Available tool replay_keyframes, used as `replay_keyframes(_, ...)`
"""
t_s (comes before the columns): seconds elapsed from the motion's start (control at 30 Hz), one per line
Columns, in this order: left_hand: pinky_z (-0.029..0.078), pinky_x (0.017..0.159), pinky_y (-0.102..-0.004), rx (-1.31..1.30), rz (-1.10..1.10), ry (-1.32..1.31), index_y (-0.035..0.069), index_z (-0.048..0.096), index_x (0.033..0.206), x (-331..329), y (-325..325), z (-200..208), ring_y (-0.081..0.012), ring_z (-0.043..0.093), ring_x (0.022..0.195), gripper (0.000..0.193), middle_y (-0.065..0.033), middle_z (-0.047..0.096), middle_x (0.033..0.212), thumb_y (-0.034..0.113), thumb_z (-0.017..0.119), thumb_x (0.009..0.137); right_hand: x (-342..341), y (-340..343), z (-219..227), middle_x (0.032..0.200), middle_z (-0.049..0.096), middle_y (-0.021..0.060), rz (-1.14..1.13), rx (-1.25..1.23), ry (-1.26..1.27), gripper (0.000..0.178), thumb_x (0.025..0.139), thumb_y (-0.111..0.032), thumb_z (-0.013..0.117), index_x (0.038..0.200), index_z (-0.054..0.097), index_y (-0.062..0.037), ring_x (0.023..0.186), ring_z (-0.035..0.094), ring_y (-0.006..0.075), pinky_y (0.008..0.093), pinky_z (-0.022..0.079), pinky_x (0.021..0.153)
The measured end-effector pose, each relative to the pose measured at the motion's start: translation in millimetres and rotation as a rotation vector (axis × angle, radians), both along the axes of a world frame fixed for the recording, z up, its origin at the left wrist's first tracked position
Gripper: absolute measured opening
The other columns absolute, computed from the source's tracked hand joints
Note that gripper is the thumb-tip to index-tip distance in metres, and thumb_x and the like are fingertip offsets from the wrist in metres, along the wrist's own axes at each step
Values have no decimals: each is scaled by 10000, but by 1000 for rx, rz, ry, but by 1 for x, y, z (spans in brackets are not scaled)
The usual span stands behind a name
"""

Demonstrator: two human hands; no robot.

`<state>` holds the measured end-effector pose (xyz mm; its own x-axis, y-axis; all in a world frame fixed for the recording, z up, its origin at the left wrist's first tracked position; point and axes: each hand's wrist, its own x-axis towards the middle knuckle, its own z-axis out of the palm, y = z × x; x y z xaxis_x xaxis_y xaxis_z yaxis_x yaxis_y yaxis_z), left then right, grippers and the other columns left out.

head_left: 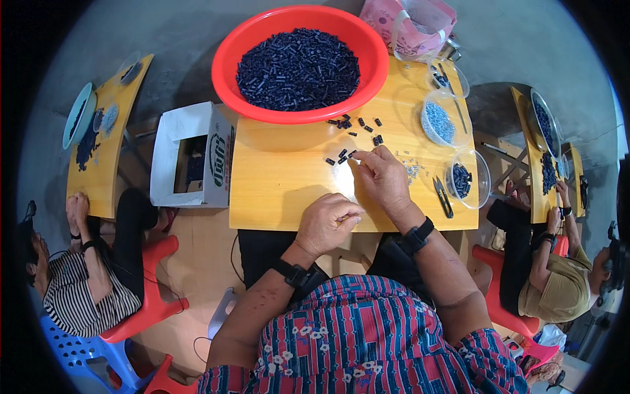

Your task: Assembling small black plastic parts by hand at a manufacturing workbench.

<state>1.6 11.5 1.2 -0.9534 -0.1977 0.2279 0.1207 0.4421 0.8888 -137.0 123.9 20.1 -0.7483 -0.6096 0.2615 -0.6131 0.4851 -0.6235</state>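
My right hand (384, 178) reaches over the yellow table with thumb and fingers pinched together. At its fingertips is a small black plastic piece (352, 154). A few similar black pieces (342, 156) lie just left of it, and more black pieces (377, 139) are scattered farther back. My left hand (327, 223) is closed in a pinch above the table's near edge; whatever it holds is hidden by the fingers. Right of my right hand are small clear or silvery bits (412, 171) and a pair of black-handled thread snips (443, 197).
A big red basin (223, 79) full of black pieces stands at the back. Clear bowls hold pale blue bits (438, 123) and black pieces (462, 180) along the right edge. A white carton (164, 157) sits left of the table. Co-workers (92, 282) sit on both sides.
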Motion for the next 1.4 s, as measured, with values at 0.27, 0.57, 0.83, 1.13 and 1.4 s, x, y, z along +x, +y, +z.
replay_keyframes(0.27,517,709,-369,33,-27,2,55,724,873,1,-1,-2,-286,644,783,82,-99,665,823,72,699,797,10,-24,-6,873,603,98,146,61,78,204,857,-129,683,1060,705,-125,715,646,319,418,542,637)
replay_keyframes(0.57,517,695,-360,4,-30,-1,58,712,853,1,0,-3,-276,644,766,60,-95,661,820,70,698,796,11,-22,-18,893,604,79,207,127,245,208,827,-114,644,1027,697,-127,701,657,282,386,551,607)
replay_keyframes(0.83,524,707,-370,1,30,-35,57,689,820,2,-1,-2,-286,647,761,60,-99,658,802,69,721,771,19,4,-11,906,605,115,170,180,101,100,865,-115,648,958,647,-78,767,643,319,403,542,681)
replay_keyframes(1.13,541,720,-339,158,123,-63,43,670,850,4,1,5,-261,688,771,79,-106,685,837,85,726,814,20,45,-11,901,640,122,143,-265,-695,115,918,-72,621,1017,613,-14,861,632,206,308,505,817)
replay_keyframes(1.4,532,649,-296,133,102,-34,36,661,911,1,1,-1,-185,653,686,149,-85,661,806,162,726,867,32,42,15,950,606,183,301,158,-197,128,898,-121,651,937,583,-20,905,632,365,401,520,784)
